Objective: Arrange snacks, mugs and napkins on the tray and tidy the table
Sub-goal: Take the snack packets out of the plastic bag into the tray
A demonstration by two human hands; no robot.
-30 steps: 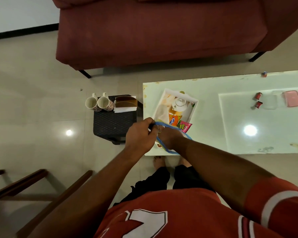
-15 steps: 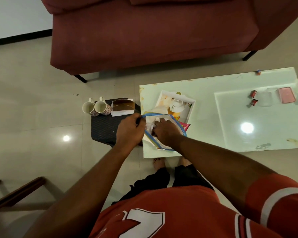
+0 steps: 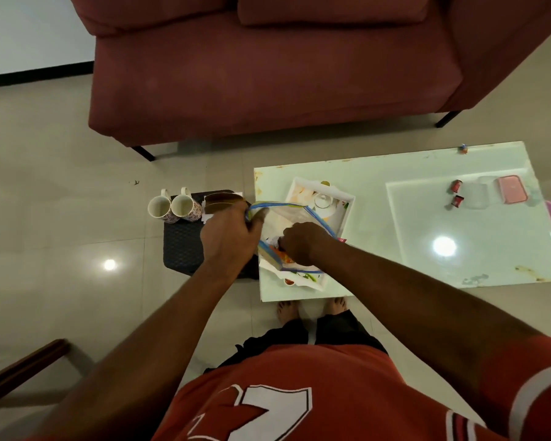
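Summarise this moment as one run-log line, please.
left hand: holds zip bag rim open | right hand: inside bag | bag: over tray | mugs: on stool

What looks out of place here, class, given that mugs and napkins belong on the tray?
The two mugs and the napkin holder sit on the dark stool beside the table, not on the tray, where the left hand holds a plastic bag open.

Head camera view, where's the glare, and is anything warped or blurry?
Head view: dim room, with bright glare spots on the table and floor; wide-angle lens bows the sofa; left hand and right hand at the zip bag look slightly soft.
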